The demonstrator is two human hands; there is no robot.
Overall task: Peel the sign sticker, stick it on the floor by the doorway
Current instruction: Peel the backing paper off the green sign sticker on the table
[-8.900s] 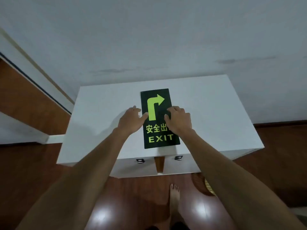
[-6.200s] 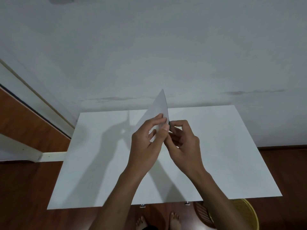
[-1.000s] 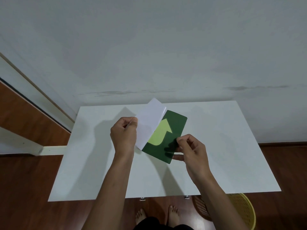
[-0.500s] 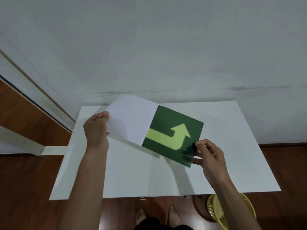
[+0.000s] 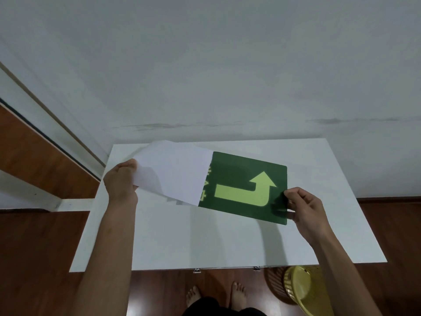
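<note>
I hold the green sign sticker (image 5: 241,190) above the white cabinet top (image 5: 227,242), its pale yellow arrow showing. My right hand (image 5: 304,208) pinches the sticker's right edge. My left hand (image 5: 121,181) grips the white backing paper (image 5: 175,174), which is peeled away to the left and still joins the sticker along a slanted line near its middle. Part of the yellow lettering shows at that line; the remaining text is hidden under the paper.
A white wall rises right behind the cabinet. To the left are a white door frame (image 5: 57,133) and brown wood floor (image 5: 34,247). A yellow basket (image 5: 300,290) stands on the floor at the lower right, beside my bare feet (image 5: 216,295).
My hands have moved further apart. The backing paper has come off more of the sticker, uncovering the whole arrow and the edge of the lettering.
</note>
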